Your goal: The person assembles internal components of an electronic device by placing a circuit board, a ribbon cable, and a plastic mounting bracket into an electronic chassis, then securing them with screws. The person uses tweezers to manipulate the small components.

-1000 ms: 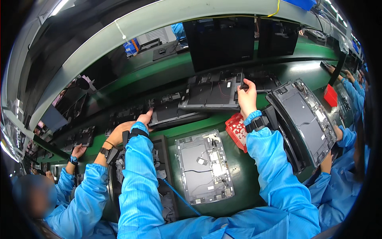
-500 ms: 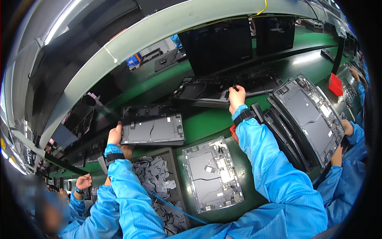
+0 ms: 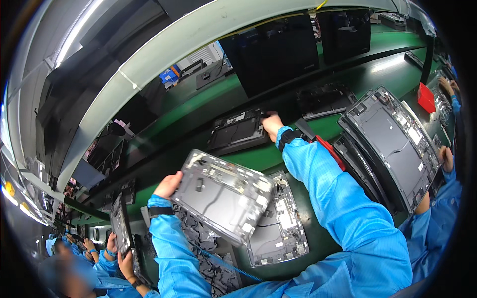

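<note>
Since half a second ago, the left hand (image 3: 168, 185) has swung its open laptop base (image 3: 218, 198) toward four o'clock, and the right hand (image 3: 272, 126) has shifted toward nine. At the far left, a co-worker's hand (image 3: 112, 243) grips an upright dark panel (image 3: 119, 226). Next come torn grey scraps (image 3: 198, 233), with a coiled blue cable (image 3: 223, 263) at their four o'clock. Above them, the left fingers pinch the open base by its left edge, thumb on top. It lies between three and four o'clock from those fingers, tilted, its long axis running ten to four. Beyond, at its one o'clock, sits a dark laptop base (image 3: 233, 134); the right fingers meet its right end, though I cannot tell whether they pinch it. At the held base's four o'clock, partly covered by it, another base (image 3: 288, 228) lies on the green table (image 3: 320, 238), long axis nearly twelve to six; the left hand carries the nearer load. Past the right forearm shows a red bin (image 3: 332, 150), then a co-worker's laptop base (image 3: 390, 144).
</note>
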`<control>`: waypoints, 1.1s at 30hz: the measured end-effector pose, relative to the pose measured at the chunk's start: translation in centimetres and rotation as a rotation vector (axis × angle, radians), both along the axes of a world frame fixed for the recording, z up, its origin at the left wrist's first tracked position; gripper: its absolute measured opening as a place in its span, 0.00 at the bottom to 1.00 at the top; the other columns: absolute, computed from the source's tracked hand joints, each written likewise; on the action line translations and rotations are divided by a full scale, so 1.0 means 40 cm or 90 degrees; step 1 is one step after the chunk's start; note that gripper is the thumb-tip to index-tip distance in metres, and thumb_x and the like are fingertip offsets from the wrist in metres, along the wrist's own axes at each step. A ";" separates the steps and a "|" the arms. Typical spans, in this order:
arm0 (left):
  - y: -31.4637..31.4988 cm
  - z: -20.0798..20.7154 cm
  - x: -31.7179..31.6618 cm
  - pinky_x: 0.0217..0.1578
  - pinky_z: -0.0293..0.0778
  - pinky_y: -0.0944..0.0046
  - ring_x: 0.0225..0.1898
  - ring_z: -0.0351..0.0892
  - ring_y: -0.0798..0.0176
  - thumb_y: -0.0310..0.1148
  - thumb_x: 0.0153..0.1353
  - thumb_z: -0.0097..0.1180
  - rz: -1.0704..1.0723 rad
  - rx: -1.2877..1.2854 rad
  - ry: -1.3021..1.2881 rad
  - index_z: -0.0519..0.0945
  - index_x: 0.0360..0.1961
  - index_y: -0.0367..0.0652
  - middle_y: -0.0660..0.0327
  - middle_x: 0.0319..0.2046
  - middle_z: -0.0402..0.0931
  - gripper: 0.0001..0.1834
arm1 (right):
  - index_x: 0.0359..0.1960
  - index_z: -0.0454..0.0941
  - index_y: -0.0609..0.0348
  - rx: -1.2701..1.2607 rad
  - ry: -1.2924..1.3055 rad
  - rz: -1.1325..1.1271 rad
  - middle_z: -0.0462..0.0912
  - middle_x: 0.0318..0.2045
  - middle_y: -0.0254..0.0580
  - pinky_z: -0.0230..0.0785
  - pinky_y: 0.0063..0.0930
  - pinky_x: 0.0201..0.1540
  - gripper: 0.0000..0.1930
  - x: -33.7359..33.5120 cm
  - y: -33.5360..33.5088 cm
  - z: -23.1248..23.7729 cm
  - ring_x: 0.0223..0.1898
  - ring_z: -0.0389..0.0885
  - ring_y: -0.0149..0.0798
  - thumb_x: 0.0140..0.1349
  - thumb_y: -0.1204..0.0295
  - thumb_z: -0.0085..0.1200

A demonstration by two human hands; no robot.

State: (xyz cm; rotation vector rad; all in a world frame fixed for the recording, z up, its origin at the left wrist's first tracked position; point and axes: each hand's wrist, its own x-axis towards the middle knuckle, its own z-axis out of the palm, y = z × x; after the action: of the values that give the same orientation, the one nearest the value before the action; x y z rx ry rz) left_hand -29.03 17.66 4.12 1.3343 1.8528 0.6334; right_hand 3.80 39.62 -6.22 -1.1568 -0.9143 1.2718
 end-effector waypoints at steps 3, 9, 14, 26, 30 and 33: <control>0.013 -0.041 0.135 0.34 0.66 0.68 0.29 0.69 0.70 0.53 0.59 0.48 -0.056 -0.063 -0.006 0.79 0.36 0.34 0.64 0.27 0.76 0.28 | 0.48 0.66 0.68 -0.036 -0.124 0.156 0.74 0.44 0.52 0.63 0.33 0.51 0.19 0.006 -0.036 0.037 0.49 0.71 0.46 0.54 0.77 0.51; 0.063 -0.079 0.321 0.32 0.70 0.66 0.25 0.71 0.70 0.49 0.62 0.47 -0.249 -0.081 0.088 0.79 0.31 0.33 0.63 0.23 0.78 0.25 | 0.48 0.66 0.64 0.125 -0.254 0.111 0.74 0.45 0.50 0.63 0.30 0.50 0.19 0.075 -0.130 0.139 0.48 0.72 0.40 0.59 0.67 0.50; 0.074 -0.097 0.372 0.31 0.70 0.61 0.24 0.73 0.63 0.47 0.60 0.49 -0.353 0.052 0.175 0.79 0.30 0.34 0.54 0.21 0.77 0.22 | 0.49 0.68 0.53 0.133 0.022 0.219 0.76 0.41 0.48 0.67 0.31 0.44 0.20 0.151 -0.345 0.358 0.42 0.77 0.38 0.65 0.53 0.39; -0.170 -0.055 0.704 0.38 0.70 0.59 0.35 0.72 0.54 0.26 0.43 0.59 -0.546 0.525 0.186 0.81 0.30 0.43 0.59 0.29 0.74 0.09 | 0.31 0.71 0.61 0.225 -0.027 0.189 0.73 0.24 0.32 0.63 0.17 0.30 0.05 0.394 -0.729 0.249 0.25 0.69 0.23 0.63 0.74 0.43; -0.258 -0.105 0.739 0.36 0.70 0.59 0.34 0.72 0.55 0.29 0.43 0.61 -0.556 0.432 0.207 0.80 0.28 0.43 0.60 0.28 0.74 0.08 | 0.31 0.73 0.64 0.189 -0.202 0.263 0.74 0.26 0.34 0.63 0.19 0.27 0.03 0.400 -0.788 0.133 0.25 0.69 0.24 0.56 0.77 0.51; -0.278 -0.117 0.738 0.31 0.71 0.57 0.28 0.74 0.54 0.29 0.43 0.60 -0.456 0.409 0.196 0.79 0.24 0.43 0.59 0.23 0.74 0.05 | 0.29 0.76 0.64 0.269 -0.365 0.316 0.72 0.23 0.42 0.64 0.26 0.25 0.05 0.402 -0.809 0.102 0.23 0.72 0.35 0.51 0.77 0.56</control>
State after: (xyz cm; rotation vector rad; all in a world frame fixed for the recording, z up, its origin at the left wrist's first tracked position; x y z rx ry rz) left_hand 0.47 6.53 -0.56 2.4682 1.2500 0.6721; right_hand 19.86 7.27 -2.14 -0.9920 -1.8874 1.0486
